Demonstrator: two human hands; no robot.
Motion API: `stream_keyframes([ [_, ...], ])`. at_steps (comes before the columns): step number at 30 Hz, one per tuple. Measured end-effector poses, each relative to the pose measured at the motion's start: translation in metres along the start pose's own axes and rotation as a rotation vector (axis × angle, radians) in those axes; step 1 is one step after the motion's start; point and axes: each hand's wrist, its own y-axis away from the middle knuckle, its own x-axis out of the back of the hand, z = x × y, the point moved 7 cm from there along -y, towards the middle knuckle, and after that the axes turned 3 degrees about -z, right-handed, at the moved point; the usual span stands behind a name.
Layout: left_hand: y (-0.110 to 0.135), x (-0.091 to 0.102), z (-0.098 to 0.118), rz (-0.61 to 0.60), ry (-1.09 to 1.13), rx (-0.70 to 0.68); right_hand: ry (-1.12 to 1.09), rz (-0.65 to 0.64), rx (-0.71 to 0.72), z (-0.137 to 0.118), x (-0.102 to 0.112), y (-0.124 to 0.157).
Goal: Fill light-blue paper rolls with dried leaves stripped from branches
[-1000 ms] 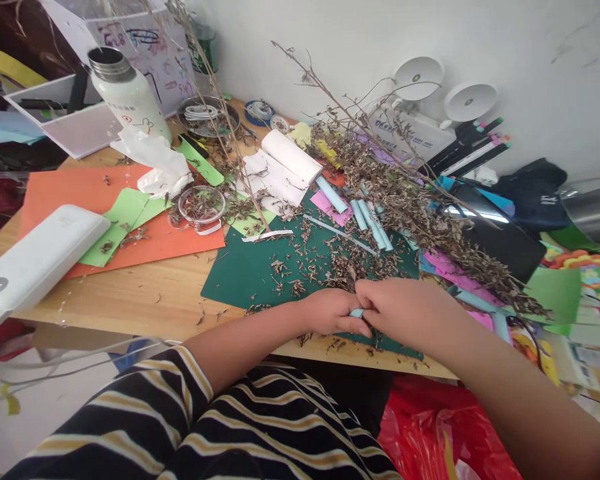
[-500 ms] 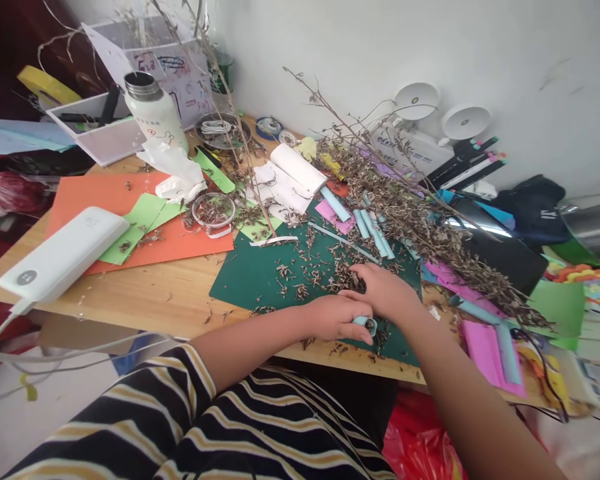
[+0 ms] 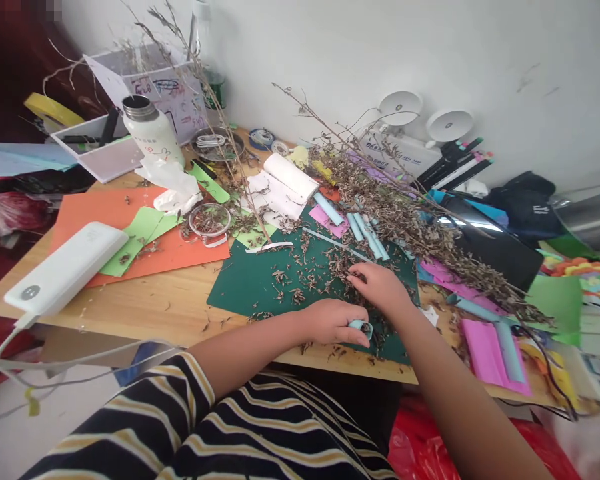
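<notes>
My left hand (image 3: 336, 321) is wrapped around a short light blue paper tube (image 3: 359, 325); bits of dried leaf show in the tube's open end. Just beyond it, my right hand (image 3: 381, 285) has its fingers pinched at a heap of dried leaves (image 3: 339, 259), with some leaf bits at the fingertips. Both hands are over a dark green mat (image 3: 245, 287) strewn with crumbled leaves. Several rolled blue paper tubes (image 3: 364, 235) lie past the right hand, near a thin pale strip (image 3: 333, 244).
A big bundle of dried stems (image 3: 405, 213) stretches across the right side. On the left are a white power bank (image 3: 67, 267), orange paper (image 3: 90, 207), a white bottle (image 3: 153, 133) and a clear round ring-like lid (image 3: 209, 220). A white paper roll (image 3: 291, 176) lies behind the mat.
My right hand has drawn slightly away from the tube in my left hand, and its fingers are now at the leaf heap. The camera view has shifted slightly.
</notes>
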Motion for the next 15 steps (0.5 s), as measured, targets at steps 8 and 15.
stream_keyframes([
  [8, 0.001, 0.008, -0.001, 0.059, 0.191, -0.003, -0.313, 0.448, -0.196, 0.054, 0.054, 0.037],
  [15, 0.001, 0.009, -0.011, 0.143, 0.38, -0.011, -0.636, 0.708, -0.241, 0.059, 0.049, 0.063],
])
